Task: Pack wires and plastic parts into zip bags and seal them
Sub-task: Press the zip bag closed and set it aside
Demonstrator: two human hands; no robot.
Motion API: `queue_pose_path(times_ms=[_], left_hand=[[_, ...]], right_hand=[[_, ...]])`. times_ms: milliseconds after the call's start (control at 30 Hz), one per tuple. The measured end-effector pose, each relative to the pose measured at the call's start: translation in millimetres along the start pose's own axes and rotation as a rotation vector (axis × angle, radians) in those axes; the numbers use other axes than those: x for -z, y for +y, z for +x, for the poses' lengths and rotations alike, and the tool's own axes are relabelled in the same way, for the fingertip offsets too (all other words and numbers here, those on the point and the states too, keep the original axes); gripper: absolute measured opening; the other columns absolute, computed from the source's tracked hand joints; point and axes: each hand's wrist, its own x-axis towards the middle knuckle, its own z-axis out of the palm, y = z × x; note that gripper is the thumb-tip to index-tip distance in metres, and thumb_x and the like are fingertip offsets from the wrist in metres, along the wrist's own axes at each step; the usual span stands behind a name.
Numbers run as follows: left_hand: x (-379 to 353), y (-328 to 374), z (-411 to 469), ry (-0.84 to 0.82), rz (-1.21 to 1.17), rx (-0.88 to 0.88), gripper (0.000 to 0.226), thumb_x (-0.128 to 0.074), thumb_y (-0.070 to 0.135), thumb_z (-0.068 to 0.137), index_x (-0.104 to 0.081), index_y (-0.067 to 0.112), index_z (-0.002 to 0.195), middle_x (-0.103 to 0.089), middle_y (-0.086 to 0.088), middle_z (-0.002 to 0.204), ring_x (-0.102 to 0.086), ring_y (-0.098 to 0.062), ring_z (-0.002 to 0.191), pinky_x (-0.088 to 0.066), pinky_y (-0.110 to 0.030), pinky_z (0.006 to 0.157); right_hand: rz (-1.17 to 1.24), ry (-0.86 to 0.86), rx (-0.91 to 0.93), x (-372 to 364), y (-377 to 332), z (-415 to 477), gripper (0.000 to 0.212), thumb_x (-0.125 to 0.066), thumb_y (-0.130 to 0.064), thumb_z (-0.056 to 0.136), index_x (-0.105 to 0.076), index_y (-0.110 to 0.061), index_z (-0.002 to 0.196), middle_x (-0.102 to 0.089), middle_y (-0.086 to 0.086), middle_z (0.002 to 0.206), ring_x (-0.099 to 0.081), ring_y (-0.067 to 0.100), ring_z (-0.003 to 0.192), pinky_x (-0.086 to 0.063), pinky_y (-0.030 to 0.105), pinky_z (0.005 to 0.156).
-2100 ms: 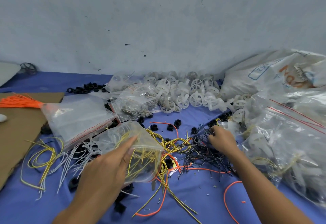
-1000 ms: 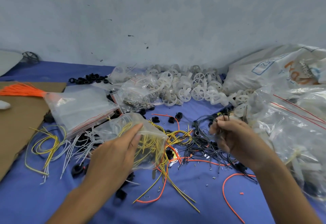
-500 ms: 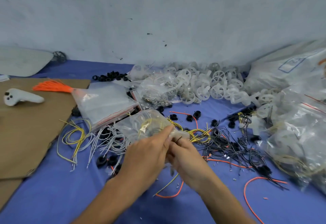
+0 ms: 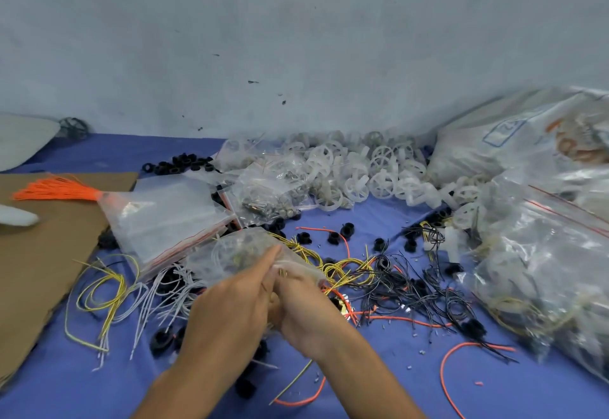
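A small clear zip bag (image 4: 230, 255) with yellow wires inside sits above the blue cloth at centre. My left hand (image 4: 230, 306) holds the bag at its near edge, thumb and fingers on it. My right hand (image 4: 303, 306) is pressed against the left one at the bag's opening and pinches it; what else it holds is hidden. Loose yellow wires (image 4: 342, 268), black wires (image 4: 415, 290) and orange wires (image 4: 389, 319) lie tangled to the right. White plastic wheels (image 4: 359, 168) are heaped at the back.
A stack of empty zip bags (image 4: 164, 214) with an orange wire bundle (image 4: 56, 189) lies at left on brown cardboard (image 4: 36, 254). Yellow and white wires (image 4: 112, 293) lie beside it. Large filled bags (image 4: 543, 254) crowd the right. Black plastic rings (image 4: 179, 165) sit at the back.
My right hand left the black wire pile and came to the bag's opening beside my left hand. The view swung left and back slightly.
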Motion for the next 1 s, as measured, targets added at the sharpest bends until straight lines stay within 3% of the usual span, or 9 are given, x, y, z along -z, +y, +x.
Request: queue_pose_path(times_ms=[133,267,367,467,633,733,833,933,1000], left_hand=[[2,3,2,0.045,-0.038,-0.042,0.042,-0.032,0.05,0.097,-0.045,0.05,0.137,-0.074,-0.005,0.083,-0.067,-0.034,0.073,-0.045,-0.036,0.056],[6,9,0,0.038,-0.02,-0.039,0.041,-0.042,0.042,0.096,-0.055,0.041,0.134,-0.068,-0.005,0.065,-0.063,-0.033,0.058,-0.04,-0.033,0.048],[8,9,-3,0.0,-0.031,0.004,0.044,-0.037,0.044,0.096,-0.054,0.04,0.137,-0.051,0.006,0.052,-0.048,-0.024,0.049,-0.034,-0.03,0.05],[8,9,-5,-0.041,-0.044,0.031,0.049,-0.028,0.051,0.094,-0.049,0.046,0.138,-0.05,0.005,0.055,-0.053,-0.027,0.054,-0.034,-0.033,0.052],[11,5,-7,-0.021,-0.048,0.076,0.052,-0.019,0.057,0.091,-0.039,0.055,0.14,-0.061,0.003,0.068,-0.054,-0.025,0.063,-0.034,-0.034,0.058],[14,6,-7,-0.031,-0.051,0.086,0.054,-0.017,0.058,0.09,-0.039,0.054,0.14,-0.061,0.002,0.07,-0.058,-0.028,0.068,-0.035,-0.034,0.059],[16,8,-6,-0.042,-0.07,0.088,0.054,-0.019,0.057,0.091,-0.041,0.052,0.14,-0.054,0.005,0.063,-0.059,-0.027,0.067,-0.038,-0.035,0.058],[15,8,-4,-0.037,-0.09,0.084,0.05,-0.023,0.055,0.094,-0.044,0.05,0.139,-0.045,0.008,0.054,-0.05,-0.024,0.057,-0.037,-0.034,0.055],[13,7,-3,-0.026,-0.09,0.08,0.048,-0.025,0.054,0.095,-0.045,0.05,0.139,-0.043,0.009,0.051,-0.043,-0.02,0.053,-0.036,-0.033,0.054]], right_hand=[[-0.067,-0.078,0.078,40,4,-44,0.029,-0.053,0.001,0.096,-0.063,-0.005,0.122,-0.066,0.015,0.11,-0.065,0.025,0.1,-0.056,0.034,0.089],[-0.442,0.052,0.131,92,-42,-53,0.018,-0.059,-0.012,0.095,-0.074,-0.015,0.104,-0.074,0.01,0.096,-0.067,0.017,0.083,-0.056,0.029,0.074],[-0.817,0.363,0.217,141,-75,-12,0.014,-0.062,-0.012,0.092,-0.073,-0.018,0.1,-0.073,0.002,0.088,-0.065,0.014,0.076,-0.057,0.037,0.075],[-1.282,0.55,0.122,187,-91,38,0.022,-0.058,-0.017,0.095,-0.065,-0.016,0.116,-0.067,0.009,0.116,-0.063,0.023,0.095,-0.053,0.041,0.085],[-1.799,0.433,-0.107,223,-73,78,0.04,-0.058,-0.016,0.094,-0.058,-0.007,0.133,-0.058,0.015,0.135,-0.057,0.032,0.12,-0.045,0.045,0.102],[-1.698,0.54,-0.027,221,-71,76,0.033,-0.051,-0.012,0.097,-0.061,-0.007,0.128,-0.064,0.016,0.127,-0.061,0.034,0.11,-0.051,0.049,0.092],[-1.113,0.615,0.146,206,-76,55,0.026,-0.044,-0.021,0.103,-0.06,-0.021,0.123,-0.062,0.008,0.124,-0.061,0.02,0.085,-0.047,0.041,0.075],[-0.517,0.437,0.193,181,-80,22,0.024,-0.043,-0.023,0.105,-0.064,-0.024,0.117,-0.059,0.007,0.127,-0.058,0.018,0.099,-0.044,0.035,0.083],[-0.177,0.252,0.208,164,-75,-1,0.025,-0.045,-0.018,0.103,-0.067,-0.018,0.115,-0.066,0.008,0.114,-0.063,0.021,0.092,-0.051,0.033,0.079]])
